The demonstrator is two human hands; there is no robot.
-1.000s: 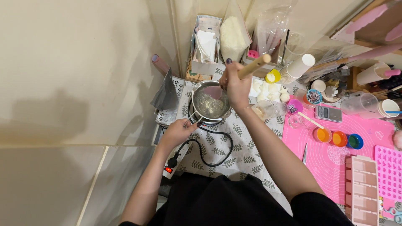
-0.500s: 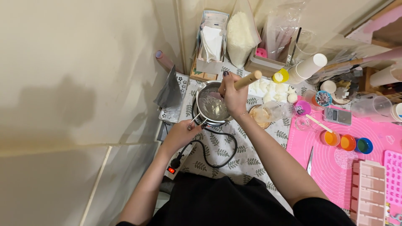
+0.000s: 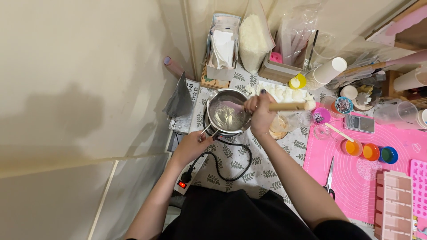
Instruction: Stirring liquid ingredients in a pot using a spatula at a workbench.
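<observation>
Head view: since a second ago I've swung the spoon (image 3: 288, 106) from upright to nearly level — right hand (image 3: 260, 113) clenched on it, left hand (image 3: 192, 146) seemingly pinching the pot (image 3: 227, 116) handle — so stirring looks underway over the leaf-print cloth (image 3: 231, 162).

Your left hand (image 3: 192, 146) and right hand (image 3: 260, 114) are bare, forearms uncovered. You wear a black garment (image 3: 231, 215); dark polish shows on one fingernail.
</observation>
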